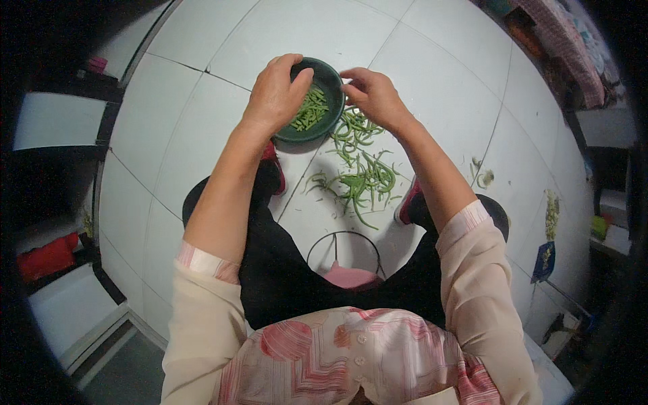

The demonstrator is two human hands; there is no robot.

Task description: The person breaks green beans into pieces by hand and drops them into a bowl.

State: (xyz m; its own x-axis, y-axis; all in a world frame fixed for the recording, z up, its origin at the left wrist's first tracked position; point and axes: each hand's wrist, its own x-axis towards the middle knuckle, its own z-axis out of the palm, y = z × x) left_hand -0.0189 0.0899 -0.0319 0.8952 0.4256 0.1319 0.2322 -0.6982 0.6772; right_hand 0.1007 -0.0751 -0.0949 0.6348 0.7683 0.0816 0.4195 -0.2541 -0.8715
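A dark green round bowl (pixel 334 96) stands on the tiled floor, with many short pieces of green beans (pixel 310 111) in it. Over the bowl's left side is my left hand (pixel 281 86), thumb and fingers apart; whether it touches the rim is unclear. My right hand (pixel 372 93) is at the right rim, its thumb and fingertips curled close together, and I cannot tell if something thin is between them. Below it, long whole green beans (pixel 372 177) lie in a loose heap on the floor between my feet, with small scraps around them.
A pink-seated stool with a round metal ring (pixel 352 276) shows between my legs. Plant scraps (pixel 485 177) lie on the floor to the right, near a blue broom or dustpan-like item (pixel 544 260). Dark furniture with a red cloth (pixel 48 257) lines the left side.
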